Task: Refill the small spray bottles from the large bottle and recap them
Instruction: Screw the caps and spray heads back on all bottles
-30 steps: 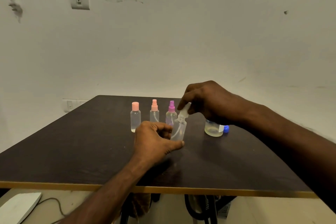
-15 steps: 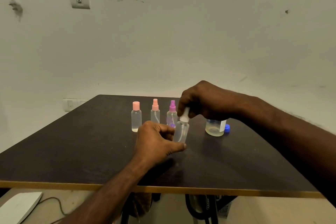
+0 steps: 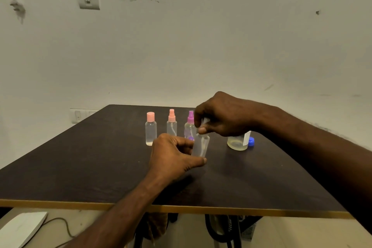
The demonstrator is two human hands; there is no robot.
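On a dark counter (image 3: 100, 167), the left hand (image 3: 173, 155) grips a clear spray bottle (image 3: 200, 146) upright at mid-counter. The right hand (image 3: 223, 116) pinches its white spray top (image 3: 205, 122). The large bottle (image 3: 238, 141) stands just right.

White spray cap (image 3: 205, 122) now upright on the bottle (image 3: 201, 146) (earlier tilted).

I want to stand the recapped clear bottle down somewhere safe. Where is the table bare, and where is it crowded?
Bare: the dark tabletop left of the pink flat-capped bottle, and the front right stretch before the large open bottle. Crowded: the back row, with the pink spray bottle, purple spray bottle and blue cap, where the left hand and right hand work.
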